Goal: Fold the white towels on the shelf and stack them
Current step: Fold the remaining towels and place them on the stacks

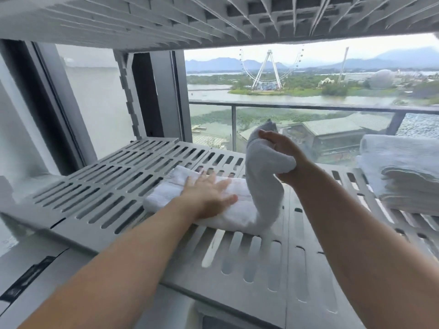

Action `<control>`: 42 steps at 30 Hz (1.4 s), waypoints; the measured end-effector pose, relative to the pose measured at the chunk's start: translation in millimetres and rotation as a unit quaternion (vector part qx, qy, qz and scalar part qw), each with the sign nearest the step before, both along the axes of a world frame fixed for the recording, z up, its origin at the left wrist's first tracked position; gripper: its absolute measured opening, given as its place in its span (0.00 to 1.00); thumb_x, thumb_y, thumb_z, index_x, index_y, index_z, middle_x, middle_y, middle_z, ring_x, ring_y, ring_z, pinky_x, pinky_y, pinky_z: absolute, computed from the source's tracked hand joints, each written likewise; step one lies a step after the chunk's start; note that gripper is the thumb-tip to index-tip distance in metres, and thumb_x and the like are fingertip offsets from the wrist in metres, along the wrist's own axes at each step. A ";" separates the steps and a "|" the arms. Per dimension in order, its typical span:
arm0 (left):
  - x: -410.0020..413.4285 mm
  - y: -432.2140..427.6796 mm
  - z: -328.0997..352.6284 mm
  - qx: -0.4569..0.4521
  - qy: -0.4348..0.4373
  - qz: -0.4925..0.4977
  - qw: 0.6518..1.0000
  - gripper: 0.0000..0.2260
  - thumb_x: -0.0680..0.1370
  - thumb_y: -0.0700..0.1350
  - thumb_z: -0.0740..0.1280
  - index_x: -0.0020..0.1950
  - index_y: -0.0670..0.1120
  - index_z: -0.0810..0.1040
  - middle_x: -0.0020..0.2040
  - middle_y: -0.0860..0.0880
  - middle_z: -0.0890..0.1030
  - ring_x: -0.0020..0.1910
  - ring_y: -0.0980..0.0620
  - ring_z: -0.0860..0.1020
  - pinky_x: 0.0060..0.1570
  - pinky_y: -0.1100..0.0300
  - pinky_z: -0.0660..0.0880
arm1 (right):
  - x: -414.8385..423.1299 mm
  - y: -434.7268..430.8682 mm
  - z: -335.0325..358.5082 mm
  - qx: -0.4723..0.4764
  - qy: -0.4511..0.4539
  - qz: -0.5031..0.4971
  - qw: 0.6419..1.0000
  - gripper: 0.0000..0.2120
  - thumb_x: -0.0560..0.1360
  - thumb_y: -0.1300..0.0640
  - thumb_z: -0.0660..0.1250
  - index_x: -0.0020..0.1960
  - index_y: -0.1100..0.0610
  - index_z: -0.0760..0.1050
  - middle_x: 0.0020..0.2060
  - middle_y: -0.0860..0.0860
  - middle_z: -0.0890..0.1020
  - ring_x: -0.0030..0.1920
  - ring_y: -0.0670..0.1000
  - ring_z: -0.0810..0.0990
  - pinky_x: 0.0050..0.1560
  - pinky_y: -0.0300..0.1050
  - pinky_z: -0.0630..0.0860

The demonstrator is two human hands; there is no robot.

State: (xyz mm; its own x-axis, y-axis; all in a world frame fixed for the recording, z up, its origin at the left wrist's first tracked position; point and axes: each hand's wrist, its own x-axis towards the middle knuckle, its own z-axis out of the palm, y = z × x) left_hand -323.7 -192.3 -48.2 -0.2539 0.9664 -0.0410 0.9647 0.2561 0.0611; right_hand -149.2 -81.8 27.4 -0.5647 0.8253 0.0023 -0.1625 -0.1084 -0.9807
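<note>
"White towel (249,211) under the hands, what is going on with it?"

"The left hand (209,193) is lying flat on top of it. Its fingers are straight and spread, and it is pressing the long part down onto the grey shelf (114,186). It is not gripping anything."

"And the other hand?"

"The right hand (285,157) is curling its fingers round the other end of the same towel. It is holding that end up in the air, higher than the left hand. The towel is bending up from the shelf to reach it."

"So the towel is going from one hand to the other?"

"Yes. The flat part is sticking out from under the left hand on both sides. The lifted part is standing just to the right of the left fingertips."

"What is sitting further out?"

"Off to the right of the right hand, well apart from it, a stack of folded white towels (408,176) is resting on the same shelf. The shelf is full of long slots. An upper shelf (213,17) is hanging over both hands. Past the hands, a balcony rail (308,107), some water (285,99) and a big wheel (269,70) are showing far away."
</note>
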 end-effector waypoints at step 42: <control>-160.9 -37.7 19.9 0.091 -0.624 0.007 0.776 0.36 0.73 0.24 0.53 0.81 0.42 0.57 0.79 0.37 0.60 0.75 0.38 0.67 0.75 0.42 0.63 | -179.9 -76.0 -61.1 0.502 -0.446 -0.005 0.741 0.21 0.78 0.45 0.55 0.66 0.49 0.76 0.62 0.51 0.80 0.65 0.54 0.75 0.67 0.53 0.68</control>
